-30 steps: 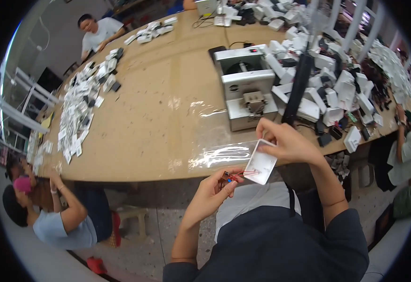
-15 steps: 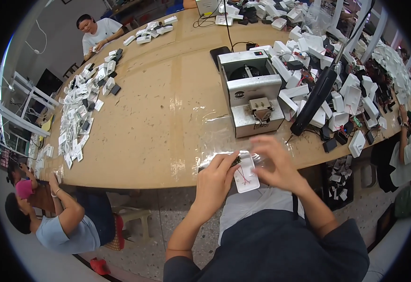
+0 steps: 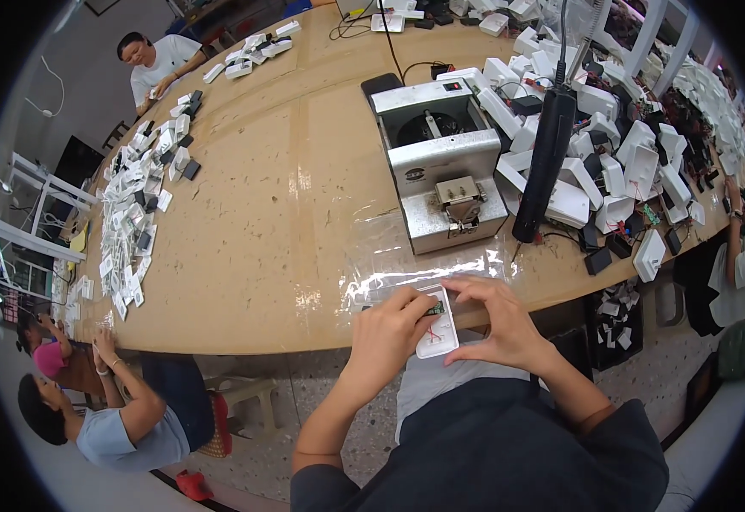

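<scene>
A shallow white plastic casing (image 3: 447, 340) with thin red wires inside is held at the table's front edge, in front of me. My left hand (image 3: 387, 337) is closed at its left side, pinching a small green circuit board (image 3: 436, 308) over the casing. The fingers of my right hand (image 3: 507, 328) curve round the casing's right side, fingertips at its far corner and thumb at its near corner. Just beyond my hands stands a silver metal screw feeder (image 3: 445, 158). To its right a black electric screwdriver (image 3: 548, 162) hangs with its bit pointing down.
White casings, black boxes and wires form a large heap (image 3: 637, 162) on the right. Another row of white parts (image 3: 129, 226) lies along the table's left. A dark bin (image 3: 615, 328) sits under the right edge. Other people sit at the left and far sides.
My right hand, raised and blurred beside the casing before, now grips its right side. The casing has turned slightly more upright in view, and the hanging screwdriver stands more vertical.
</scene>
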Demonstrator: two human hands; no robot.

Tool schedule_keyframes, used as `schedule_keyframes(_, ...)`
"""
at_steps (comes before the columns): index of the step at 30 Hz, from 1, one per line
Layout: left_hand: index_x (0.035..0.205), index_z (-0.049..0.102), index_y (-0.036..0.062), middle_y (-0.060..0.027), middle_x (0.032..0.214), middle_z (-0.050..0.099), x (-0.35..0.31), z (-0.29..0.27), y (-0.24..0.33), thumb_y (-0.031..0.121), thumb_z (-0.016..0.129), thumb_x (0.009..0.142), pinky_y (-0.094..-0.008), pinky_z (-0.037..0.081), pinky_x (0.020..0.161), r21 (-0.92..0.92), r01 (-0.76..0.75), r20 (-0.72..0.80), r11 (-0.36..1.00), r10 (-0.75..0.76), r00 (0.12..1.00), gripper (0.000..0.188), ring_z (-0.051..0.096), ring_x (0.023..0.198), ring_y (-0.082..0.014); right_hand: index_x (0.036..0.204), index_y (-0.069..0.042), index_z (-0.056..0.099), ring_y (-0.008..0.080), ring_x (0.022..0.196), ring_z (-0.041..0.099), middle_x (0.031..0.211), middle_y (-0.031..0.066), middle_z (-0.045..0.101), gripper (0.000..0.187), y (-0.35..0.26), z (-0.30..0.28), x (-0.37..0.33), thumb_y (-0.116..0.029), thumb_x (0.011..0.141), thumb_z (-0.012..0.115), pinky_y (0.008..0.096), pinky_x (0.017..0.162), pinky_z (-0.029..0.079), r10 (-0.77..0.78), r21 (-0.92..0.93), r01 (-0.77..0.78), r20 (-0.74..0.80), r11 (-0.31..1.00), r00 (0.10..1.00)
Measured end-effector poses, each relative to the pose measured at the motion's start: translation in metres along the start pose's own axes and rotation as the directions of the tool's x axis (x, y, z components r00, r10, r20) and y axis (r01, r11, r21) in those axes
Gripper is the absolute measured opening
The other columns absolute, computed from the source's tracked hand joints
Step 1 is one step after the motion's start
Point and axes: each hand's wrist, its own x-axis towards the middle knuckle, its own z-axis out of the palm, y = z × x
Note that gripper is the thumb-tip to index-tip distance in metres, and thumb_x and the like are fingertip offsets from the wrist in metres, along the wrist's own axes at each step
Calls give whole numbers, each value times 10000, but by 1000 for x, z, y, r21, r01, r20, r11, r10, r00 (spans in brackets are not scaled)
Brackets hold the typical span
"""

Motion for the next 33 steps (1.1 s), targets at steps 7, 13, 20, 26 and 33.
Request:
schedule_keyframes(7, 1008, 721, 132, -16, 939, 662, -1, 4, 4, 196, 762, 863, -399, 510, 577, -39, 85, 4, 996, -85, 996, 163, 692, 713, -281, 1414, 0, 440, 238, 1217, 507, 1364, 181, 489, 510, 34, -32, 42, -150, 976, 655, 418, 1031, 430, -161, -233, -74, -836, 970, 524)
schedule_keyframes(13, 980, 724, 117, -26, 918, 659, -2, 9, 8, 184, 773, 856, -391, 510, 577, -118, 145, -46, 982, -151, 987, 149, 689, 709, -273, 1428, 40, 428, 105, 924, 587, 1169, 95, 619, 537, 59, -64, 75, -221, 1017, 655, 266, 758, 521, 219, 43, -289, -762, 956, 610)
schedule_keyframes(20, 995, 727, 117, -44, 866, 626, -4, 12, 13, 179, 780, 850, -402, 497, 563, -60, 133, -85, 989, -138, 987, 166, 678, 699, -275, 1238, -3, 489, 87, 751, 541, 1009, 70, 617, 347, 54, -53, 69, -307, 1073, 499, 235, 677, 467, 96, 47, -88, -701, 995, 707)
schedule_keyframes(26, 1024, 763, 115, -47, 874, 656, -6, 15, 11, 168, 805, 822, -390, 509, 594, -63, 151, -89, 986, -156, 984, 213, 665, 693, -273, 1357, -55, 387, 144, 542, 540, 782, 45, 477, 772, -8, -50, 93, -724, 973, 423, 283, 449, 507, 215, 635, 268, -578, 724, 787)
schedule_keyframes(33, 1008, 739, 116, -45, 868, 633, -6, 18, 15, 185, 784, 853, -402, 499, 565, -88, 147, -121, 985, -157, 980, 176, 667, 682, -278, 1297, -77, 372, 134, 532, 522, 720, 32, 461, 804, -35, -63, 155, -801, 957, 292, 275, 482, 486, 95, 573, 291, -549, 766, 831)
